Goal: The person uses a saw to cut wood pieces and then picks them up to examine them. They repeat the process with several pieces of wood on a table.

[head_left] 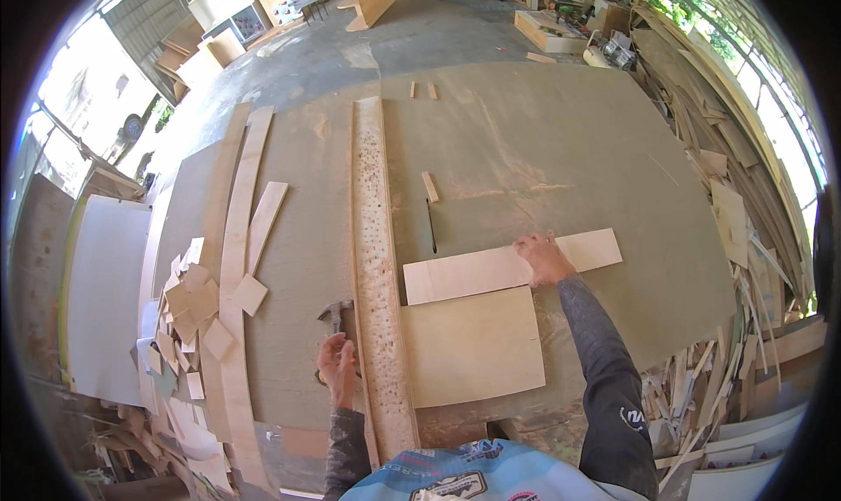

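Note:
My left hand (338, 366) is closed around the handle of a claw hammer (335, 312), its metal head pointing away from me, just left of a long speckled board (375, 238). To the right of that board, my right hand (543, 257) grips a pale plywood strip (464, 274) across its width, with fingers over the far edge. The strip lies crosswise, touching or almost touching the far edge of a squarish plywood panel (473, 348). A thin dark rod-like tool (431, 226) and a small wood block (430, 186) lie beyond the strip.
Long wooden strips (236, 282) and a heap of plywood offcuts (193, 299) lie to the left on the large worktable (613, 151). Two small wood pieces (422, 90) sit near its far edge. Stacked scrap wood (745, 151) lines the right side. Furniture parts (372, 0) stand on the floor beyond.

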`<state>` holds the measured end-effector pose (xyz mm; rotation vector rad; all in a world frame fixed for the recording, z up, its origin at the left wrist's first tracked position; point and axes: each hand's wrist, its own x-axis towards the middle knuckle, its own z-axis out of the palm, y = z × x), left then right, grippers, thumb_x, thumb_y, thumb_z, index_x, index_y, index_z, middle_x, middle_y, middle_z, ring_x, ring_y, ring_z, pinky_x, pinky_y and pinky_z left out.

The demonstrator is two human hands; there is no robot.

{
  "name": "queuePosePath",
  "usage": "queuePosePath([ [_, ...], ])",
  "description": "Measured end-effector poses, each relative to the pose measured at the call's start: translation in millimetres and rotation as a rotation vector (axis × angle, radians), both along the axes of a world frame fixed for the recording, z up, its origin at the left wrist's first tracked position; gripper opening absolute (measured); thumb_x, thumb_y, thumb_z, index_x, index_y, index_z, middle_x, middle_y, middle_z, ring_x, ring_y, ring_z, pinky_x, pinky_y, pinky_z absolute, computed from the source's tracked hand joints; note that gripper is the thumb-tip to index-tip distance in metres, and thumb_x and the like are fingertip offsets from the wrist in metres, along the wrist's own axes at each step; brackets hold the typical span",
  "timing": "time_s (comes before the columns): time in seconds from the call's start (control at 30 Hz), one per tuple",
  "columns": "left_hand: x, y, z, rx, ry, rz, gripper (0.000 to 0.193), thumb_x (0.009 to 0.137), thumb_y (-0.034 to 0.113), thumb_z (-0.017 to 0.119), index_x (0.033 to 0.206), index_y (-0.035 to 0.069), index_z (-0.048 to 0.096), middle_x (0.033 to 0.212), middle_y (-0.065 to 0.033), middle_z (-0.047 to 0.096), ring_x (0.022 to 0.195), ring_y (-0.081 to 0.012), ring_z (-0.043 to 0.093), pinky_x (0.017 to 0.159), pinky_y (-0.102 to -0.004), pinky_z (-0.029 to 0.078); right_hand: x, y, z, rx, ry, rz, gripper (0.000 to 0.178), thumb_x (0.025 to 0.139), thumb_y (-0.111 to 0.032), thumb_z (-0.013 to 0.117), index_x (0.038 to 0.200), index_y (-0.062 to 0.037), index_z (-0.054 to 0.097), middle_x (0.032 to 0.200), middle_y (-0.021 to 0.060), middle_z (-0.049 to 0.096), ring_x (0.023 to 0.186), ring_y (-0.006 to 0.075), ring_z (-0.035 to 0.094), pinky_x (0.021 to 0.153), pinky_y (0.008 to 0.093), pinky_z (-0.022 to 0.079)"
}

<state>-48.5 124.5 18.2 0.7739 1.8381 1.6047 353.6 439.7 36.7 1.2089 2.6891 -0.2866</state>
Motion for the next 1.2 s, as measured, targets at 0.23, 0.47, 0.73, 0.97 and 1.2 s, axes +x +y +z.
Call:
queuePosePath([
  [0.23,31.8,27.8,9.7,-0.12,0.338,-0.17,0.018,0.09,0.005,0.069,0.108,0.002,0.068,0.096,-0.0064,0.066,0.085,-0.0159,0.064,0.071,-0.0282,0.051,-2.7,31.9,-36.0,-0.177,0.116,0.071,0.071,0.057,-0.006,0.082,0.127,-0.0047,0.065,0.131,0.0118,0.059,0.124,0.0333,0.049,0.108,0.048,0.041],
  [0.47,82.6,73.4,13.5,-0.318,0.919,-0.645,0.066,0.08,0.024,0.079,0.136,0.004,0.052,0.139,-0.0134,0.047,0.142,-0.0321,0.034,0.112,-0.0539,0.028,6.1,11.8,-55.0,-0.188,0.535,-0.014,0.058,0.07,-0.004,0.073,0.127,-0.0015,0.066,0.131,0.0159,0.06,0.128,0.0376,0.047,0.112,0.0449,0.038],
  [0.73,65.8,98.7,-3.4,-0.523,1.028,-0.851,0.083,0.076,0.038,0.083,0.141,0.002,0.048,0.142,-0.0093,0.045,0.147,-0.0273,0.027,0.111,-0.0644,0.017,143.0,19.8,-88.7,0.408,0.359,-1.021,0.069,0.081,-0.031,0.078,0.137,0.002,0.054,0.142,0.0169,0.052,0.135,0.0372,0.044,0.115,0.0483,0.036],
  [0.97,73.1,100.4,-1.5,-0.48,1.054,-0.796,0.079,0.073,0.038,0.084,0.138,0.005,0.054,0.138,-0.0072,0.051,0.143,-0.025,0.03,0.109,-0.0628,0.017,226.0,10.9,-91.3,0.158,0.387,-1.114,0.07,0.074,-0.037,0.08,0.132,-0.0031,0.062,0.142,0.0181,0.051,0.131,0.0419,0.047,0.112,0.0489,0.038],
  [1.2,56.6,121.7,-1.7,-0.486,0.947,-0.934,0.083,0.062,0.041,0.09,0.132,0.008,0.06,0.134,-0.006,0.054,0.141,-0.0268,0.033,0.11,-0.0621,0.016,228.9,14.2,-117.4,0.234,0.373,-1.018,0.065,0.071,-0.032,0.08,0.131,-0.0091,0.065,0.136,0.013,0.052,0.126,0.0372,0.048,0.108,0.0564,0.038],
])
